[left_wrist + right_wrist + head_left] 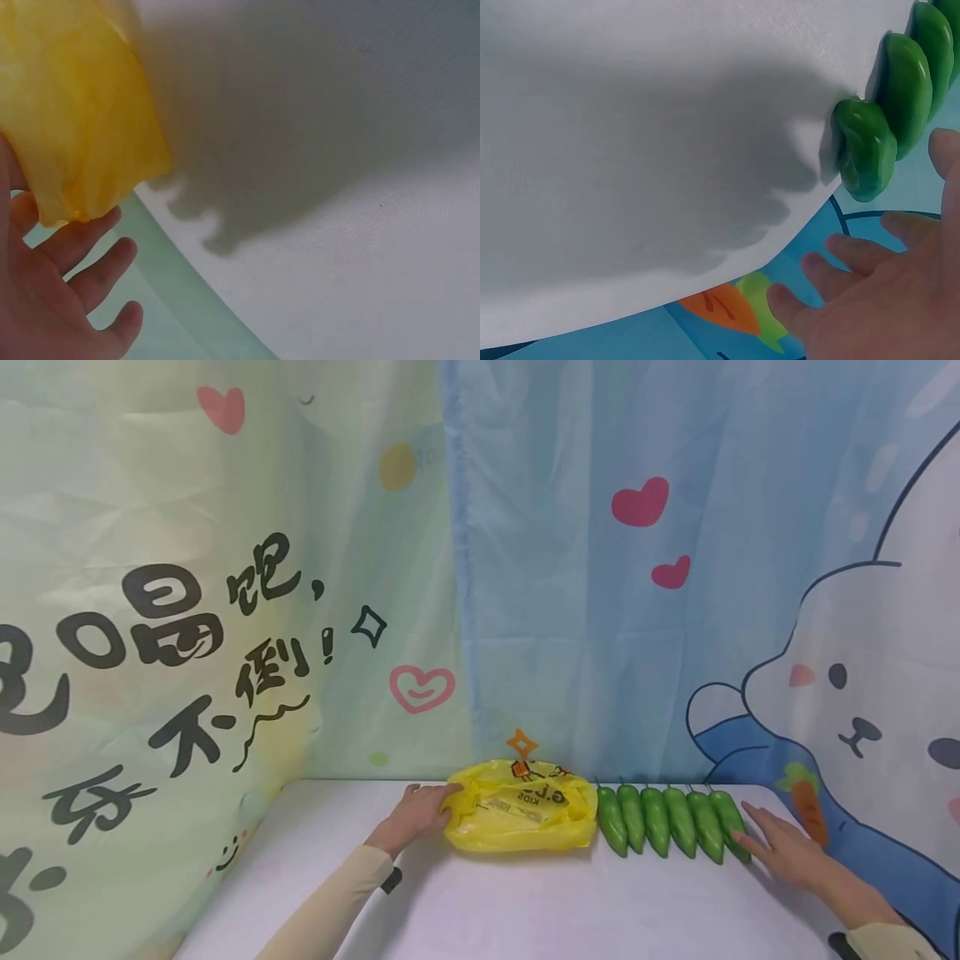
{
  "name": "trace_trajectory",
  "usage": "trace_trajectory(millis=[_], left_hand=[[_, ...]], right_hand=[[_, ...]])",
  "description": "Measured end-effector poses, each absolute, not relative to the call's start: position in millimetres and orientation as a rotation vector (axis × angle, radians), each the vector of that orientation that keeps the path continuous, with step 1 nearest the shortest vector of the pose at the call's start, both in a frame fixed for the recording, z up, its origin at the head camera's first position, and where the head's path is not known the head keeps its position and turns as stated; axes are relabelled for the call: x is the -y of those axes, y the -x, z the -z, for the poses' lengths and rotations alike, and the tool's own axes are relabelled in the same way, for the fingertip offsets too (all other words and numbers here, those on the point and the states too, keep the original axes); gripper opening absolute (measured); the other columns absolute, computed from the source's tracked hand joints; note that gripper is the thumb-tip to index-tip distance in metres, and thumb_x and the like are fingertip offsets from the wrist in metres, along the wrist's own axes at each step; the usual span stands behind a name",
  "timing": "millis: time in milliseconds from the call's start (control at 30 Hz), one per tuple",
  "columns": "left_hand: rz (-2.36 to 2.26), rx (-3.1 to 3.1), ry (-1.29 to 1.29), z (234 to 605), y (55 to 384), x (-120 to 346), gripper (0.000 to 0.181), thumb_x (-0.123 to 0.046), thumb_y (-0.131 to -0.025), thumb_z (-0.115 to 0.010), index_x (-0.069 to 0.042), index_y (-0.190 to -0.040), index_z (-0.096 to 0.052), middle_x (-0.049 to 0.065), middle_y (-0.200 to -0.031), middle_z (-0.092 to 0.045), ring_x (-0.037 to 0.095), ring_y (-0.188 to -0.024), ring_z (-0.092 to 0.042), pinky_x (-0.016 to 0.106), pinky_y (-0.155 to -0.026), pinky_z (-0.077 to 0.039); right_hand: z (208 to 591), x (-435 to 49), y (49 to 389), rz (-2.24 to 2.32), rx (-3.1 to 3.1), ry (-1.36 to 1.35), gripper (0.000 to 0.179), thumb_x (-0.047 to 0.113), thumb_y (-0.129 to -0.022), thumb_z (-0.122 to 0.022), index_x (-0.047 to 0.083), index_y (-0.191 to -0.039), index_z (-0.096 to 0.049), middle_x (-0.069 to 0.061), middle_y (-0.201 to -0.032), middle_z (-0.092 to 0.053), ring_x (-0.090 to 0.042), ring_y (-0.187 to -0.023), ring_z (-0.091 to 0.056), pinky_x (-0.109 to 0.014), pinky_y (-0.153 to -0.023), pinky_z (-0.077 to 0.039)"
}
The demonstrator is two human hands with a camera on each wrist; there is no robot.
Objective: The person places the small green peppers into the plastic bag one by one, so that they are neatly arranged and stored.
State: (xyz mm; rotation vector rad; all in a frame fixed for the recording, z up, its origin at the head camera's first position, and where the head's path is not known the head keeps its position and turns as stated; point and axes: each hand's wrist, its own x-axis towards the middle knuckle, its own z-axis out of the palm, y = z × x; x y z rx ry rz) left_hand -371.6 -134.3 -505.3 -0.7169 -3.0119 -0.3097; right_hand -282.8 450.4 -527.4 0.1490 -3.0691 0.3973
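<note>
A yellow plastic bag [525,814] with printed lettering lies crumpled on the white table. My left hand [422,812] pinches its left edge between thumb and index finger; in the left wrist view the other fingers of that hand [71,289] are spread apart below the bag [82,112]. To the right of the bag, several green peppers [679,822] lie side by side in a row, stems toward the back. My right hand [787,853] is beside the rightmost pepper [866,150], fingers spread, holding nothing. Whether its thumb touches that pepper I cannot tell.
The white table [525,910] ends at a printed cloth backdrop [540,568] just behind the bag and peppers. Another cloth with black lettering [180,610] hangs on the left. A cartoon bear print [862,693] covers the right side.
</note>
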Motion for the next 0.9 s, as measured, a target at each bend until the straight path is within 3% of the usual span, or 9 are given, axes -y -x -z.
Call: trace_trajectory(millis=[267,600,900], left_hand=[[0.298,3.014,0.706,507,372,134,0.046,-0.015,-0.096,-0.054,-0.015,-0.142,-0.056,0.008,-0.136,-0.066,0.028,-0.126,-0.061,0.06,-0.11,-0.038],[0.272,3.016,0.718,507,373,134,0.046,-0.015,-0.096,-0.054,-0.015,-0.142,-0.055,0.008,-0.133,-0.067,0.028,-0.124,-0.062,0.058,-0.108,-0.041],[0.236,2.98,0.766,507,372,135,0.046,-0.015,-0.097,-0.054,-0.015,-0.142,-0.056,0.008,-0.135,-0.066,0.029,-0.122,-0.063,0.057,-0.106,-0.043]], right_hand=[[523,-447,283,-0.378,3.059,-0.189,0.076,0.047,-0.103,-0.05,-0.015,-0.144,-0.036,-0.048,-0.14,-0.037,-0.065,-0.126,-0.039,-0.076,-0.099,-0.038],[516,-442,285,-0.392,3.035,-0.323,0.078,0.034,-0.087,-0.075,-0.013,-0.14,-0.042,-0.044,-0.135,-0.046,-0.062,-0.122,-0.046,-0.071,-0.096,-0.044],[515,-437,298,-0.344,3.107,-0.333,0.076,0.027,-0.084,-0.077,-0.013,-0.139,-0.042,-0.045,-0.131,-0.048,-0.062,-0.117,-0.05,-0.074,-0.086,-0.047]])
